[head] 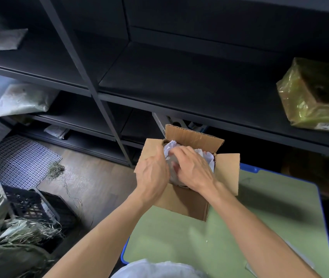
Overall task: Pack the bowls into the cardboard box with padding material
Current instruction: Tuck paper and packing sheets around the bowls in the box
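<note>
Cardboard box (181, 203), flaps open: packing under way. Left hand (152, 175) and right hand (194, 169) clasp a grey wrapped bundle (172, 170), presumably a bowl, between them in the box mouth. Crumpled white paper (169, 147) lies just beyond the fingers. Top padding and closing apparently remain.

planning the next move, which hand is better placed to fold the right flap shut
Right, I'd judge. The right hand lies over the right half of the box, next to the right flap. The left hand sits at the left edge and would have to cross over.
</note>
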`<state>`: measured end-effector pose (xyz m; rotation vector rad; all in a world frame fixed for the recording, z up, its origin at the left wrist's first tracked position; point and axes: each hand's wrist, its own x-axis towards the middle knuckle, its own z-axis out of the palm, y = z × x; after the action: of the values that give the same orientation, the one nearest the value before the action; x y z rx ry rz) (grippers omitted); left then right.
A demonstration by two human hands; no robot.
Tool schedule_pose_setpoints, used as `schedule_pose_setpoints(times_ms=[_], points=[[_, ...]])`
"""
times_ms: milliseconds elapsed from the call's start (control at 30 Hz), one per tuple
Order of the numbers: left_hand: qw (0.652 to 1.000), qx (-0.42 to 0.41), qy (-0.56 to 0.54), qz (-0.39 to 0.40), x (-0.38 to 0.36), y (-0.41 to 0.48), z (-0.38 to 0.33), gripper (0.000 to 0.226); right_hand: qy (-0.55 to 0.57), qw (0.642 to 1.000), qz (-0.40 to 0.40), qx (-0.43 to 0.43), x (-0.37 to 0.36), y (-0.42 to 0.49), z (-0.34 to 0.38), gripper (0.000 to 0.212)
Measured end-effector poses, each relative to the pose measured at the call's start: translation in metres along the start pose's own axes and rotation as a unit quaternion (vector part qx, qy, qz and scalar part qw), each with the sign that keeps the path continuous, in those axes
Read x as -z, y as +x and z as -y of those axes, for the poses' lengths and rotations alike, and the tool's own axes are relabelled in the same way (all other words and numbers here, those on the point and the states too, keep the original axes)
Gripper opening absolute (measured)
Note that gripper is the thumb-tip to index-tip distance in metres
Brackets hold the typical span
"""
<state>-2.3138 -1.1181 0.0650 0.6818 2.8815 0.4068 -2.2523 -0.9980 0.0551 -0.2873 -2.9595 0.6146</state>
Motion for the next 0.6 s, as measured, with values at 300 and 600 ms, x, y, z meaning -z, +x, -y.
schedule_pose_setpoints(times_ms=[300, 600], points=[[0.995, -0.049, 0.021, -0.085, -0.010, -0.018, 0.014, 0.029, -0.054, 0.997, 0.045, 0.008, -0.013, 0.019, -0.006, 0.035], [0.993, -0.093, 0.050, -0.057, -0.013, -0.030, 0.028, 0.039, -0.054, 0.998, 0.025, 0.021, -0.020, 0.020, -0.004, 0.038]])
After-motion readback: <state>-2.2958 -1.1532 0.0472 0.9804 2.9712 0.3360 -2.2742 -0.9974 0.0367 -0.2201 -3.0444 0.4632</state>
